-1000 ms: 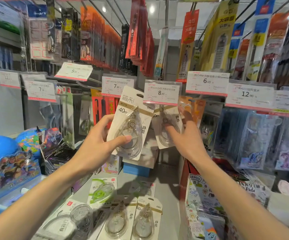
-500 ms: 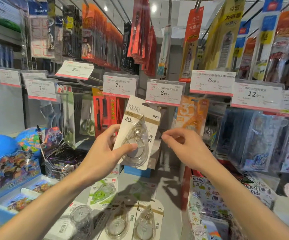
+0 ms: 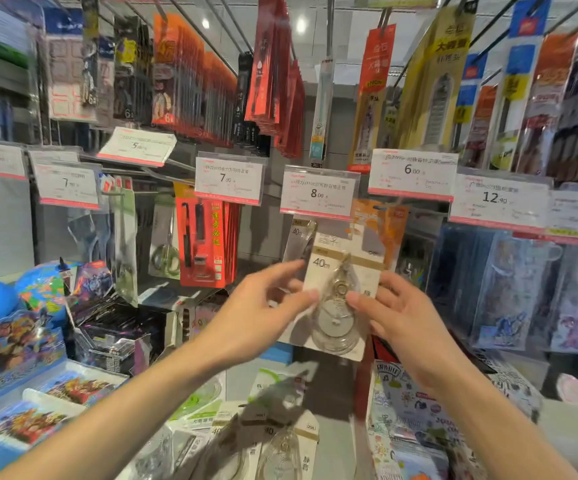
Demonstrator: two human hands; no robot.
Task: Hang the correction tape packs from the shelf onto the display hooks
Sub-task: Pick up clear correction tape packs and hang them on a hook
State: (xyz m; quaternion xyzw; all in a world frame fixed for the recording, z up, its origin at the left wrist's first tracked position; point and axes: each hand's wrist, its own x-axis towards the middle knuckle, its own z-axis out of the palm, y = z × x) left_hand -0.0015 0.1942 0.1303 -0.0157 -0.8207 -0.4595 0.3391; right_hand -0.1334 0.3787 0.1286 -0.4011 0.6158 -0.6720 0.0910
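Both grips are on one correction tape pack [image 3: 339, 292] now: the left hand [image 3: 263, 313] pinches its left edge with thumb in front and fingers stretched behind, and the right hand [image 3: 395, 317] has come in to pinch the right edge, thumb tip on the clear blister. Half a second ago the left hand carried this pack alone, out to the left under the 7.90 tag [image 3: 229, 178], while the right hand was free and reaching. Since then the pack has travelled right and up, and it now sits upright just below the 8.00 price tag [image 3: 318, 192], its top edge close under the tag.

A hung pack [image 3: 299, 233] shows behind it on that same hook, partly covered, so this looks like the right slot. The frame is smeared with motion and the hook itself is hidden behind the tag, so whether the card's hole has met the hook tip I can't tell. My read: this is the threading step, two hands steadying the card for alignment.

More spare packs [image 3: 280, 445] lie flat on the shelf [image 3: 336, 455] below the arms, so there's work left after this one.
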